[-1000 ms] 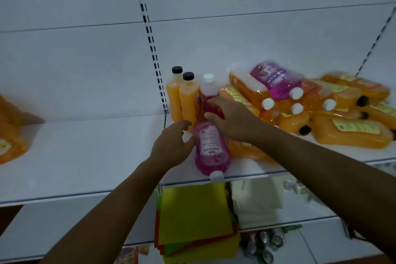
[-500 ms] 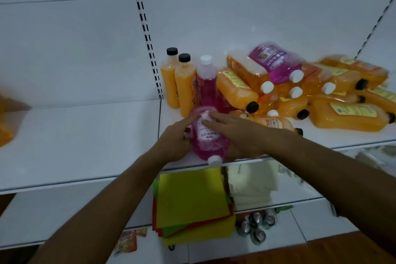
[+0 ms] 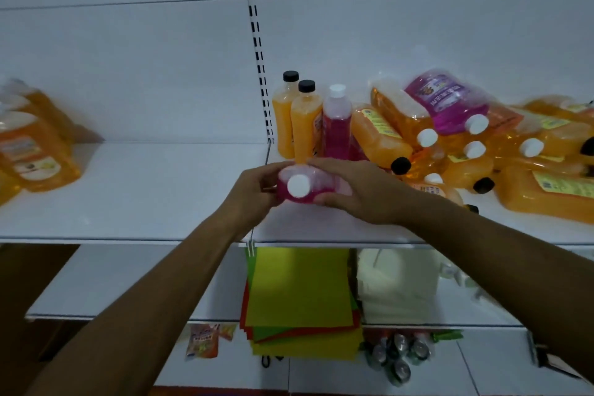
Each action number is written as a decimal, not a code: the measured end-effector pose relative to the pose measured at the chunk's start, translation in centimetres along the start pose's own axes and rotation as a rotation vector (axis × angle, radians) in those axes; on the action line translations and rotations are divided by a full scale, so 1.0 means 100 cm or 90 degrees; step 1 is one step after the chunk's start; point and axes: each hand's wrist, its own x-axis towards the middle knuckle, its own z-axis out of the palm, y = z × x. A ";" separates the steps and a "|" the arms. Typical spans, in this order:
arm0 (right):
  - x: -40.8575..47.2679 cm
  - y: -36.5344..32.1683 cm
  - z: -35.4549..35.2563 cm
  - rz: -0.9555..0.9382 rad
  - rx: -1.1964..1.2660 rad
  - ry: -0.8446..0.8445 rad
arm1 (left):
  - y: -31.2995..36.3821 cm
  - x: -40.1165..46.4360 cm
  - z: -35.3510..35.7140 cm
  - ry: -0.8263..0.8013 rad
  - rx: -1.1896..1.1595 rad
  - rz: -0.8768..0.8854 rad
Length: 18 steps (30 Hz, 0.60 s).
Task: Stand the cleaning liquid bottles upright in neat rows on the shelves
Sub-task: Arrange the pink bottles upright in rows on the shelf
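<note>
clearly the pink bottle [image 3: 310, 185] is between both hands above the shelf [image 3: 144, 202], near its front edge and just at the joint between the two shelf boards, with its white cap [image 3: 298, 185] turned toward the person, so it is not yet upright. it looks like a plastic bottle full of liquid, so i judge it rather heavy for its size, stiff enough not to collapse but a little yielding, and smooth, maybe slippery; the wide body is the good place to hold, not the cap. the left hand [image 3: 254, 191] grips the left side with fingers curled around the body, and the right hand [image 3: 356, 190] covers the top and right side, fingers together and bent over it. both forearms reach forward and up from below. behind it three bottles already stand in a row at the back: two orange bottles [image 3: 297, 122] and one pink standing bottle [image 3: 336, 125]. to the right a pile of lying bottles [image 3: 466, 145] waits, near the right hand.
</note>
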 end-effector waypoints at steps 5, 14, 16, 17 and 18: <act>0.021 -0.013 0.003 0.023 0.162 0.029 | 0.013 -0.014 -0.009 0.024 0.016 0.035; 0.025 -0.023 0.011 0.083 0.325 0.025 | 0.018 -0.017 -0.012 0.079 0.066 0.057; 0.024 -0.020 0.009 0.081 0.295 0.056 | 0.019 -0.016 -0.008 0.069 0.078 0.067; 0.022 -0.019 0.007 0.081 0.279 0.069 | 0.021 -0.015 -0.006 0.067 0.085 0.076; 0.020 -0.018 0.003 0.083 0.274 0.080 | 0.022 -0.013 -0.004 0.067 0.086 0.089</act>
